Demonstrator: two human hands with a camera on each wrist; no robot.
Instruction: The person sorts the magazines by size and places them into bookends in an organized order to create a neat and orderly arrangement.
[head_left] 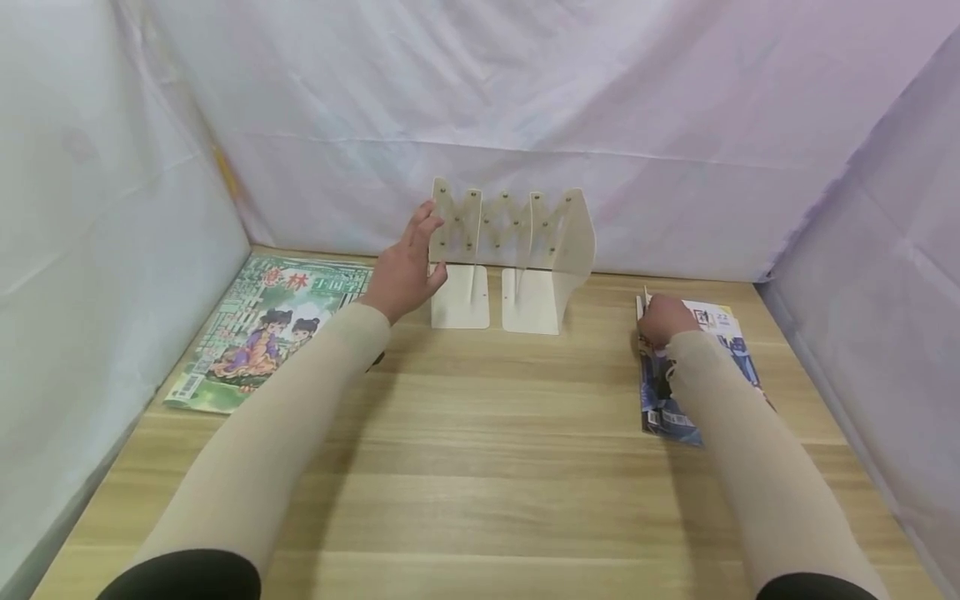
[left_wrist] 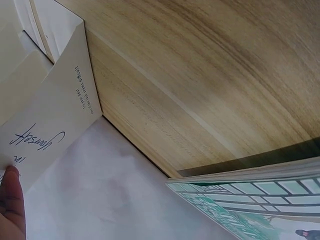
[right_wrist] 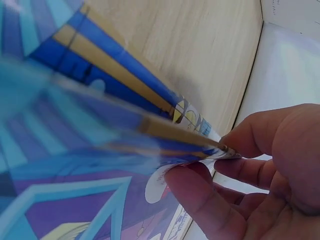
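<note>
Left hand (head_left: 403, 273) flat against cream folding metal bookend (head_left: 510, 258); right hand (head_left: 663, 320) pinching blue comic magazine's (head_left: 686, 392) far corner, fingers (right_wrist: 210, 200) clear only in wrist view.

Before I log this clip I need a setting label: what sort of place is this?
Probably a staged recording booth, not a lived-in room: white cloth walls in a wooden table that holds only a cream expanding bookstand and two magazines.

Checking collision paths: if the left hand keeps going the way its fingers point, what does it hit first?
The left hand is already at the left end plate of the cream folding book stand, fingers up along its edge; going on, it probably meets that plate first. Depth is uncertain.
</note>
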